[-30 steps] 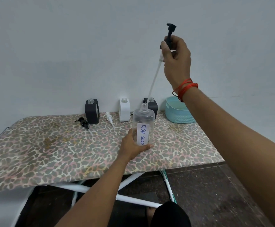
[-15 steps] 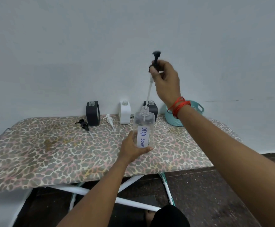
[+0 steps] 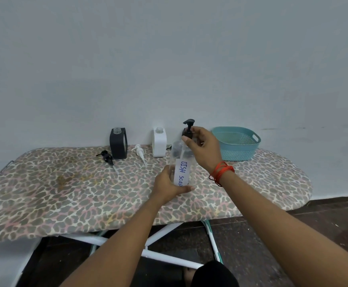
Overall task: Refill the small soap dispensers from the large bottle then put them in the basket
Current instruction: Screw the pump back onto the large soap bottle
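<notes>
Two hands on the big clear bottle [image 3: 181, 162] right now, the one with the handwritten "DISH SOAP" label. It's standing upright on the leopard-print counter [image 3: 65, 195], a bit in from the near edge. My left hand [image 3: 169, 183] is wrapped around its lower half, fingers closed on it. My right hand [image 3: 202, 146] is up at the neck, fingertips pinched shut on the black pump head [image 3: 188, 129], which sits at the bottle mouth with its nozzle pointing left. I can make out the pump's pale tube running down inside the bottle. Can't tell from here if the collar is screwed on or just resting.

Back by the wall: a black small dispenser [image 3: 118, 145] and a white small dispenser [image 3: 159, 143], both upright with open necks. A loose black pump [image 3: 106, 158] lies on the counter just left of the black one, and a loose white pump [image 3: 140, 152] lies between the two. A third dark dispenser is mostly hidden behind my right hand. The teal basket [image 3: 236, 143] sits at the right, near the wall, well apart from the bottle.
</notes>
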`<state>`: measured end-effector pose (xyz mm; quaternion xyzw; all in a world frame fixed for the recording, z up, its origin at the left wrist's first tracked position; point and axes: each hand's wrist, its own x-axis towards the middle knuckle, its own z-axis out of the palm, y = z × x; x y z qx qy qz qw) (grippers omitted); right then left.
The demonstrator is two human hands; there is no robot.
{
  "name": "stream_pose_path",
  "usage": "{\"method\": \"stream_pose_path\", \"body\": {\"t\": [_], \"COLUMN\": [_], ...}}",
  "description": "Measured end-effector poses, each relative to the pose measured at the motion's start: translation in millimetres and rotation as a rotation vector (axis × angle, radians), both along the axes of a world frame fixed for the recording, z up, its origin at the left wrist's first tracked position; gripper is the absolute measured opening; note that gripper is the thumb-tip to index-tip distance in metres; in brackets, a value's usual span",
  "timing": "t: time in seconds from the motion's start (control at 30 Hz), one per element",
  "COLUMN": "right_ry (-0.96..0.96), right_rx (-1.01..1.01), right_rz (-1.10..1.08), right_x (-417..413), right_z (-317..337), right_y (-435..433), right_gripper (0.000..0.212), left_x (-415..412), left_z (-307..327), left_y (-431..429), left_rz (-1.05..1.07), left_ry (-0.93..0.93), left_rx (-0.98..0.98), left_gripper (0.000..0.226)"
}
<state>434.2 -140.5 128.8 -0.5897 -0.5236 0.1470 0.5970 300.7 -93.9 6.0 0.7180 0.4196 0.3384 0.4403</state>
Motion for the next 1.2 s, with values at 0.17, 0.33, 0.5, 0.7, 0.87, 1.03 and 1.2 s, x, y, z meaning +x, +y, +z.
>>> {"method": "stream_pose_path", "body": {"t": [0.17,0.33,0.5,0.7,0.87,1.03,1.2], "right_ry": [0.052,0.048,-0.05,0.0,-0.088,-0.178,-0.114], "right_rx": [0.062,0.127,0.124,0.113,0.166,0.095,-0.028], "right_rz": [-0.002,0.006,0.14,0.391,0.252,0.248,0.576], "right_x": [-4,-14,-35,-57,-77,-86,-69], "right_z": [46,129,203,249,272,295,310], "right_y": [-10,-31,-66,-113,-126,-138,-151], "right_gripper": [0.03,0.04,0.045,0.03,0.042,0.049,0.033], "left_x": [-6,-20,-37,-69,-80,-90,-120], "left_z": [44,123,183,221,251,271,281], "left_y": [-5,-30,-62,-92,-120,-133,-132], "left_rz": [-0.033,-0.068,-0.052,-0.041,0.01,-0.002,-0.22], "left_ry": [-0.066,-0.13,-0.217,-0.271,-0.28,-0.289,-0.306], "left_rx": [0.07,0.214,0.282,0.3,0.401,0.387,0.239], "left_gripper": [0.099,0.099,0.095,0.095,0.091,0.094,0.091]}}
